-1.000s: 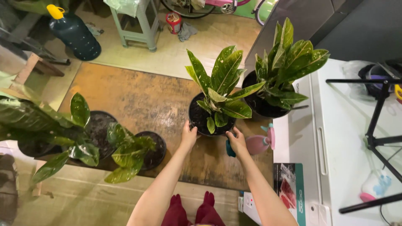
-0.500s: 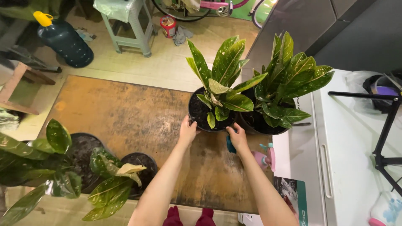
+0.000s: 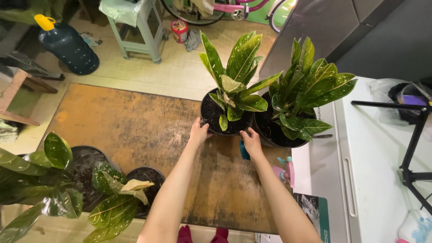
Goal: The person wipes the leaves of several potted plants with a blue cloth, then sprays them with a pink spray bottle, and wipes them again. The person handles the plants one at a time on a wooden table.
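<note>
A black pot with a spotted green-and-yellow leafy plant stands at the far side of a worn brown table. My left hand grips the pot's near left rim. My right hand presses on the pot's near right side with a teal cloth tucked under the fingers. A second black pot with a similar plant stands right beside it, touching or nearly touching.
Two more potted plants sit at the table's near left corner. A pink spray bottle lies at the table's right edge. A white chest cabinet with a black tripod is on the right. A stool and a dark water jug stand on the floor beyond.
Both hands have pushed the pot away from me and to the right, up against the second pot. The view has shifted forward with it.
</note>
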